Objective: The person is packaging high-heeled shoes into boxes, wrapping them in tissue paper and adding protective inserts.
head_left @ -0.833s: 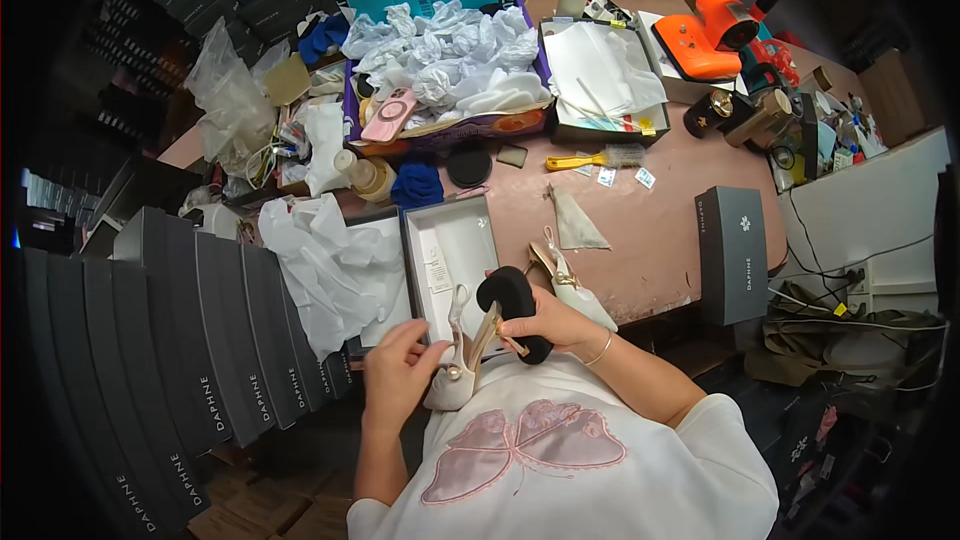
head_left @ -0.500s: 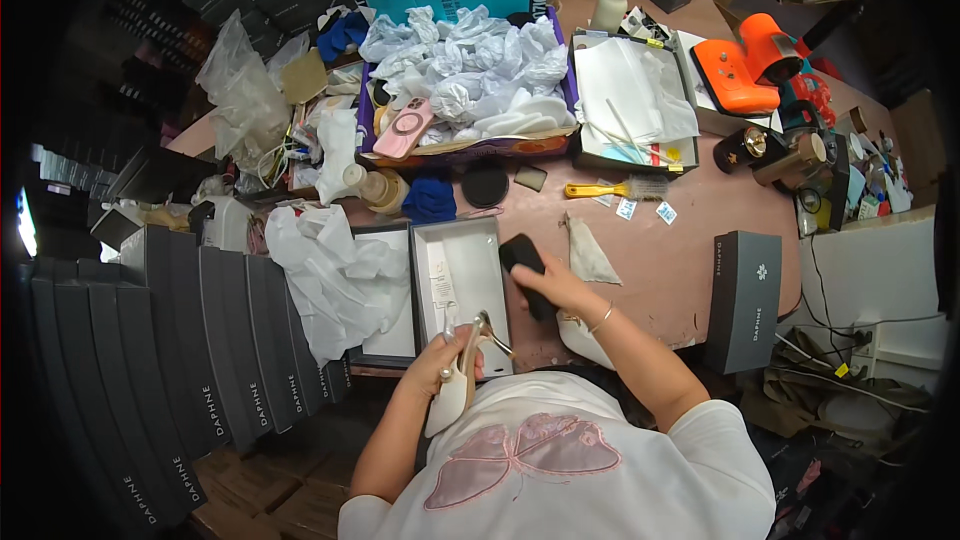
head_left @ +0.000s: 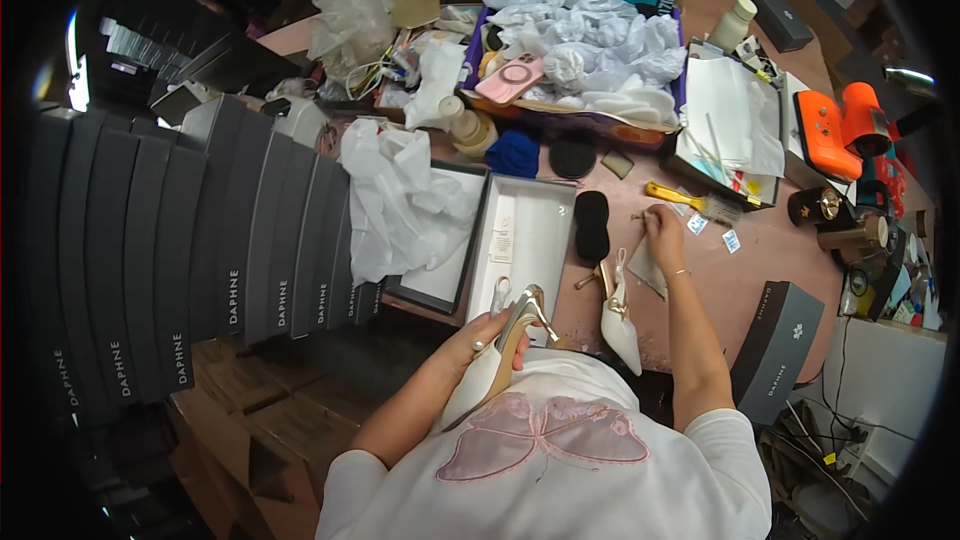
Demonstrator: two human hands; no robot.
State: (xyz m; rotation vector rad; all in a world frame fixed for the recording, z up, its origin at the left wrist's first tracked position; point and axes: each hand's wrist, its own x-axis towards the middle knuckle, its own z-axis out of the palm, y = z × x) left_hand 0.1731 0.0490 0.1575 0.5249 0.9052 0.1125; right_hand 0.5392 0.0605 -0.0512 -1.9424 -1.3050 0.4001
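My left hand (head_left: 482,342) is closed around a white high-heeled shoe (head_left: 478,380), holding it close to my shirt with its gold-edged heel end upward and its toe toward me. A matching white shoe (head_left: 621,333) lies on the table to the right, its toe toward me. Beyond that second shoe, my right hand (head_left: 663,232) has its fingers bunched on the far end of a white cloth (head_left: 645,267). A black oblong brush-like block (head_left: 592,227) rests on the table beside an open shoebox (head_left: 545,215), with no hand on it.
White tissue paper (head_left: 385,205) drapes over the box lid at left, beside stacked dark shoeboxes (head_left: 265,230). A yellow-handled brush (head_left: 675,195) lies past my right hand. Farther back are a purple box of crumpled paper (head_left: 630,127) and a pink phone (head_left: 510,78). A closed shoebox (head_left: 780,350) stands at right.
My right hand has let go of the black block and moved right to the white cloth. My left hand still holds its shoe. The view has shifted left, uncovering the second shoe.
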